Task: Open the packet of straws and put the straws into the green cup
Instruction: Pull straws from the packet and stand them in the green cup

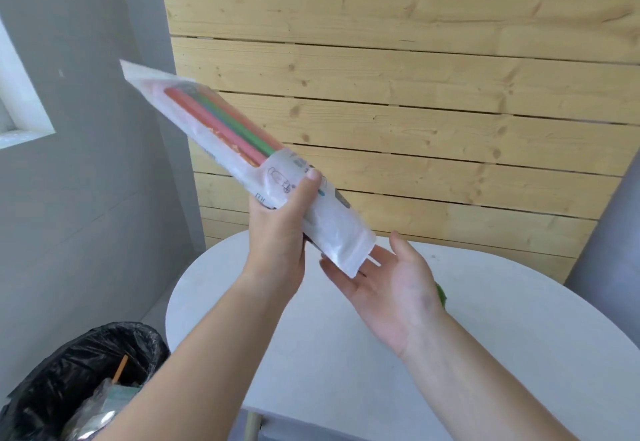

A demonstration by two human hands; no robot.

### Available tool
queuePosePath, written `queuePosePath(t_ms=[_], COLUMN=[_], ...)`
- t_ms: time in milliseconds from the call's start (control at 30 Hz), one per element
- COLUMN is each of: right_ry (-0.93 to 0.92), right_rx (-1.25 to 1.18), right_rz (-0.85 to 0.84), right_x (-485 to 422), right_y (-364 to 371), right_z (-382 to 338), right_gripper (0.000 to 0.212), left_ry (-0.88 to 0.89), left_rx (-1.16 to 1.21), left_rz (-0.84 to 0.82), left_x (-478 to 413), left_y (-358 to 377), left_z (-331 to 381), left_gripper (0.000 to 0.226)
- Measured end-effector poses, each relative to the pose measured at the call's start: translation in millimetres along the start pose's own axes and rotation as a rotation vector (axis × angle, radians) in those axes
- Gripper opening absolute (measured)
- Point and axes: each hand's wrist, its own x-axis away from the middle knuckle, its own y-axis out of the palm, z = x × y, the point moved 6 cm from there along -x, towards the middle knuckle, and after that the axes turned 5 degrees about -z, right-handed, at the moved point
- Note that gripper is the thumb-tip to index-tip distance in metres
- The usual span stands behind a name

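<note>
In the head view, the left hand (pixel 280 229) grips the packet of straws (pixel 225 142) around its lower part, with the thumb across the printed front and the fingers curled behind. The packet slants up and away to the left of that hand, held well above the bench (pixel 485 319). The straws (pixel 221 121), red, green and blue, lie inside the clear upper length. The right hand (pixel 391 284) is spread, palm up and fingers straight, just under the packet's lower end; whether the fingertips touch the plastic I cannot tell. Just beyond this hand's outer edge a sliver of green shows, most likely the green cup (pixel 440 296), though the hand hides nearly all of it. Below the left forearm stands a bin (pixel 86 371) with a black liner and some rubbish in it. Both ends of the packet look sealed and no straw is out, so I judge the task to be at its start. The packet has yet to be opened, and every straw has yet to go into the cup.
</note>
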Motion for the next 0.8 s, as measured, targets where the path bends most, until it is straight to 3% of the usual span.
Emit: queuePosePath(t_ms=[133,300,400,533,600,700,800], right_ry=[0.032,0.007,-0.015,-0.046,-0.112,-0.239,-0.398], right_rx=[-0.043,-0.037,0.049,0.363,0.586,0.85,0.987], right_rz=[-0.007,0.105,0.117,0.14,0.173,0.204,0.237], right_x=[-9.2,-12.0,-12.0,-9.8,-9.9,-9.4,-8.8], right_y=[-4.4,-10.3,-10.8,-12.2,-14.4,-14.8,-16.0], right_z=[3.4,4.0,1.8,-2.9,-9.6,-20.1,-26.4], right_gripper=[0.061,0.052,0.048,0.045,0.046,0.042,0.037], left_ry=[0.069,0.067,0.046,-0.038,-0.073,-0.132,-0.17], left_rx=[-0.17,-0.217,-0.146,0.072,0.144,0.197,0.212], left_rz=[-0.062,-0.062,0.008,0.217,0.308,0.371,0.4], left_x=[1.7,-1.1,-2.3,-1.6,0.9,7.7,11.6], left_y=[15.1,19.9,10.8,-14.2,-23.1,-25.5,-23.4], left_z=[-2.5,-7.5,-12.2,-21.8,-28.1,-38.2,-44.1], left_gripper=[0.058,0.063,0.051,0.053,0.042,0.029,0.038])
